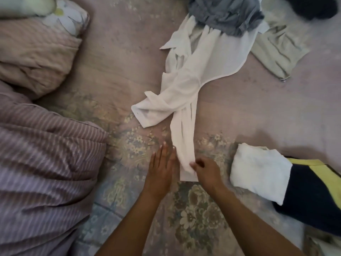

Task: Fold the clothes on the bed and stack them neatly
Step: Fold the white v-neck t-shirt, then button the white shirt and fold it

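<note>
Head view shows a white shirt (186, 89) stretched in a long, twisted line down the middle of the bed (114, 61), its far end tucked under a grey garment (223, 17) and its near end bunched into a narrow strip just in front of the person. The right hand (207, 171) has its grip pinched on that near end, fingers curled into the cloth. The left hand (161, 166) lies flat and released on the bed, its fingers straight along the strip's left edge, touching or nearly touching it. To the near right sits a folded white piece (258, 170) on top of a dark garment with yellow stripes (313, 196), which looks like the stack in progress. A pale green garment (278, 47) waits at the far right. The step in hand appears to be drawing the shirt clear of the pile to lay it out. Next it likely needs freeing from the grey garment and spreading flat, sleeves untangled, before any fold.
</note>
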{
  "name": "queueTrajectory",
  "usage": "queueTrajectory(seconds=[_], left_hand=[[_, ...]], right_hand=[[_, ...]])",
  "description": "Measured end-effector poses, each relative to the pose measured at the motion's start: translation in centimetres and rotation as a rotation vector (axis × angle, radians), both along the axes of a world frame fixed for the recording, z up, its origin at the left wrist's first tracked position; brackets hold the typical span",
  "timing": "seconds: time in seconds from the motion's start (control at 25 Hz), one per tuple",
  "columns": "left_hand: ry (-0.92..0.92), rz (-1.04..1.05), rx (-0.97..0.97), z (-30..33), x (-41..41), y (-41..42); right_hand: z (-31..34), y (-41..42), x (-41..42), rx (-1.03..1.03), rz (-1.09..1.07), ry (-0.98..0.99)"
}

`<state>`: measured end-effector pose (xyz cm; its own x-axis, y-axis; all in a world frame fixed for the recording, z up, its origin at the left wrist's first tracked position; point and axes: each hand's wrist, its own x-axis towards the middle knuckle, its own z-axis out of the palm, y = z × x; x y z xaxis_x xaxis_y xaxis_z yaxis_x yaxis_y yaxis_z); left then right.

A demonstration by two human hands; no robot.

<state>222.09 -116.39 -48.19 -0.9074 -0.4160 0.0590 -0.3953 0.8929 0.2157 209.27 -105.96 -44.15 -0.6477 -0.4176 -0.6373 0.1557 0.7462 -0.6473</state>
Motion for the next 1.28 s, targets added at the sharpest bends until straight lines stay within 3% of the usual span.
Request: queueTrajectory(seconds=[0.16, 0.32, 0.64, 0.88, 1.0, 1.04, 1.12, 1.16, 1.28], left_hand=[[0.231, -0.229, -0.059, 4.4, -0.2, 1.7], [0.293, -0.418, -0.003, 8.1, -0.1, 2.9], [-0.08, -0.733, 0.175, 7.8, 6.7, 4.6], [-0.089, -0.422, 0.265, 4.9, 17.5, 6.6], [-0.381, -0.183, 0.389, 4.3, 19.8, 7.8], [-0.313, -0.096, 0.436, 4.7, 19.6, 7.7], [-0.28, -0.191, 0.494, 5.6, 17.5, 6.6], [-0.174, -0.183, 0.519, 6.2, 15.6, 5.6], [0.011, 0.024, 0.417, 5.5, 7.8, 2.0]], right_hand=[[4.1, 5.0, 3.0, -0.09, -0.001, 0.033], [8.1, 8.4, 3.7, -0.096, 0.062, 0.056], [6.7, 10.6, 8.6, 0.084, 0.358, 0.03], [4.2, 9.4, 7.1, 0.21, 0.391, 0.094], [3.5, 6.7, 4.8, 0.222, 0.41, 0.19], [3.5, 5.5, 4.0, 0.217, 0.447, 0.23], [3.2, 2.8, 2.3, 0.197, 0.592, 0.35], [3.0, 1.4, 1.4, 0.17, 0.666, 0.429], [2.1, -2.3, -1.1, 0.108, 0.832, 0.672]])
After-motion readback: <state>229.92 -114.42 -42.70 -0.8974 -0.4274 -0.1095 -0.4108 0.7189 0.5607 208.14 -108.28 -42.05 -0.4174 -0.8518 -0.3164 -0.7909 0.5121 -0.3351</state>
